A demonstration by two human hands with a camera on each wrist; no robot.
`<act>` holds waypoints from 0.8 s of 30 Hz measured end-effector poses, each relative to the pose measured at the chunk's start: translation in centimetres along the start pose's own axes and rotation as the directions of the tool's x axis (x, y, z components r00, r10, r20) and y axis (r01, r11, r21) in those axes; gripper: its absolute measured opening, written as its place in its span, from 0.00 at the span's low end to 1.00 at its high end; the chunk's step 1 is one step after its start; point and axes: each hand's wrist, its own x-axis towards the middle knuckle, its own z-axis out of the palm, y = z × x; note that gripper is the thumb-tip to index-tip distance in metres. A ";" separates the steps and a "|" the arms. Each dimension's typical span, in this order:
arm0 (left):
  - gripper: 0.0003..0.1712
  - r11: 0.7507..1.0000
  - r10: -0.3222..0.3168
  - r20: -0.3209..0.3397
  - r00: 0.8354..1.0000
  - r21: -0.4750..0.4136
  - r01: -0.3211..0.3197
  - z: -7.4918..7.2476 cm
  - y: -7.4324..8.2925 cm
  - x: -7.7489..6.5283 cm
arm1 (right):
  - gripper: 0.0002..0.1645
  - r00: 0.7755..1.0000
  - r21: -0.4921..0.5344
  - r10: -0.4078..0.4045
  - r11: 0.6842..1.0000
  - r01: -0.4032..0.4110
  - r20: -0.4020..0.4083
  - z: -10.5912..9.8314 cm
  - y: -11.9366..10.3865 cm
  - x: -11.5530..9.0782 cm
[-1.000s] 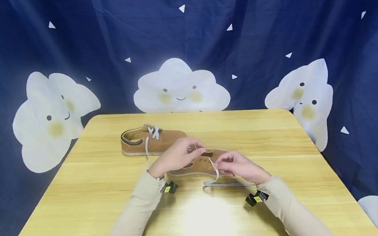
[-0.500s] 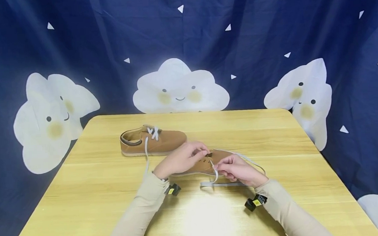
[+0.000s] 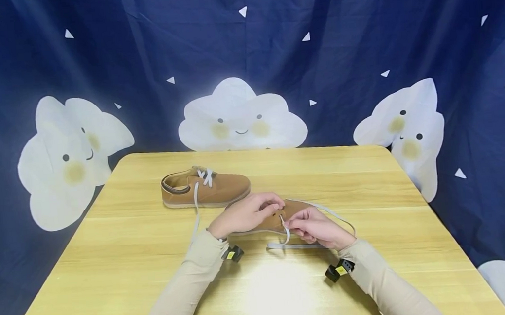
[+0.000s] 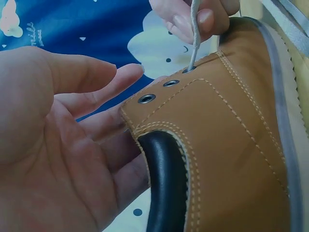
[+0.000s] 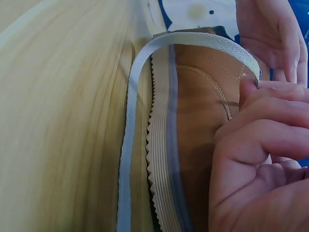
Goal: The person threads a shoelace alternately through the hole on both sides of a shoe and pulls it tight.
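Note:
A brown shoe (image 3: 295, 206) lies on the table between my two hands. My right hand (image 3: 318, 226) pinches a light grey shoelace (image 5: 193, 39) between thumb and fingers. In the left wrist view the same lace (image 4: 195, 36) comes out of the eyelet nearest the toe, and two more metal eyelets (image 4: 147, 98) hold no lace. My left hand (image 3: 252, 212) is at the lacing flap. Its fingers (image 4: 104, 116) reach behind the flap, while the thumb (image 4: 87, 72) stays apart from the leather.
A second brown shoe (image 3: 223, 187), partly laced in white, stands behind and to the left. One lace end hangs from it onto the wooden table (image 3: 110, 267). Loose lace loops past the near shoe's toe. A dark blue cloud-patterned curtain (image 3: 338, 61) hangs behind.
My left hand has come slightly down and right along the near shoe's flap. The right hand keeps its pinch on the shoelace and has shifted slightly left.

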 end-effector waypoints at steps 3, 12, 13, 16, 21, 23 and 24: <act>0.19 1.000 0.003 0.009 1.000 0.006 -0.003 0.1 -0.1 0.1 | 0.16 1.000 0.001 0.001 1.000 -0.001 -0.010 0.1 -0.1 0.3; 0.22 0.997 -0.002 0.015 1.000 -0.072 0.003 0.4 -0.5 0.2 | 0.17 0.998 -0.007 -0.021 1.000 0.021 -0.066 0.5 0.0 0.6; 0.22 0.997 -0.002 0.015 1.000 -0.080 0.003 0.5 -0.5 0.2 | 0.18 0.997 -0.004 -0.020 1.000 0.020 -0.074 0.6 -0.1 0.6; 0.21 0.994 -0.014 0.015 1.000 -0.108 0.015 0.5 -0.5 0.2 | 0.19 0.996 -0.001 -0.014 1.000 0.014 -0.090 0.7 -0.1 0.5; 0.21 0.992 -0.039 0.015 0.999 -0.116 0.040 0.8 -0.6 0.3 | 0.22 0.990 -0.018 -0.003 1.000 0.001 -0.138 0.8 -0.1 0.6; 0.21 0.993 -0.048 0.017 0.999 -0.104 0.050 0.9 -0.6 0.3 | 0.23 0.988 -0.020 -0.009 1.000 0.006 -0.153 0.9 0.0 0.6; 0.21 0.994 -0.057 0.018 0.998 -0.097 0.059 0.9 -0.6 0.3 | 0.23 0.988 -0.022 -0.013 1.000 0.010 -0.156 0.9 0.0 0.7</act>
